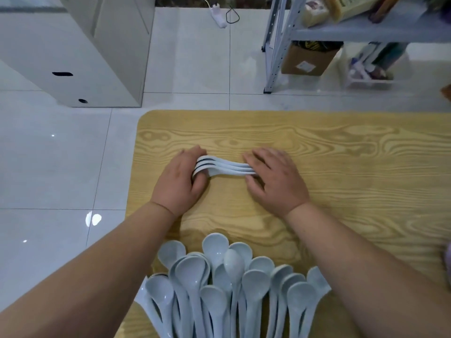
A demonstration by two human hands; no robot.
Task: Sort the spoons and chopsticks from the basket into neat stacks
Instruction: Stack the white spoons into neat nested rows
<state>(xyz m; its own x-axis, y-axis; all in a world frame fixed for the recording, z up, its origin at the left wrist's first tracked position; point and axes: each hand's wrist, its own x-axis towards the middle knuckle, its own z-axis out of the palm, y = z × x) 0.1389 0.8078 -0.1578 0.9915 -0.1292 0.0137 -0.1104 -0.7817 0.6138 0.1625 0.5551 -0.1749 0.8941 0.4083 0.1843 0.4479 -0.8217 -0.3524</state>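
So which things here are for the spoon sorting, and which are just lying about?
For the job: stacked spoons, between left hand and right hand; spoon pile.
Just lying about: cardboard box, metal shelf, power strip, white cabinet.

Pale blue spoons (219, 284) look like smooth, glossy plastic. The table (341, 167) shows matt wood grain; the floor tiles (61, 154) gleam; the far shelf (275, 45) is painted metal.

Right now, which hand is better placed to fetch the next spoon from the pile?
Probably the right hand: it only touches the handle ends, while the left hand grips the stacked spoons by their bowls.
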